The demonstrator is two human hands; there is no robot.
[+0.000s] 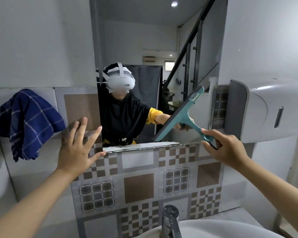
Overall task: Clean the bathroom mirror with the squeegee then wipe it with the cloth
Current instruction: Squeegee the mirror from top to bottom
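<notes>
The tall mirror (pixel 144 40) hangs on the wall ahead, its chipped bottom edge just above the patterned tiles. My right hand (pixel 225 148) grips the handle end of a teal squeegee (pixel 181 114), whose blade lies slanted against the mirror's lower right part. My left hand (pixel 79 145) is flat on the tiled wall at the mirror's lower left corner, fingers spread, holding nothing. A dark blue checked cloth (pixel 26 122) hangs on the wall to the left of the mirror, a little beyond my left hand.
A grey paper towel dispenser (pixel 265 110) juts from the wall right of the mirror, close to my right hand. Below, a metal tap (pixel 170 222) rises over a white basin (pixel 222 229). Patterned brown and grey tiles (pixel 139 186) cover the wall under the mirror.
</notes>
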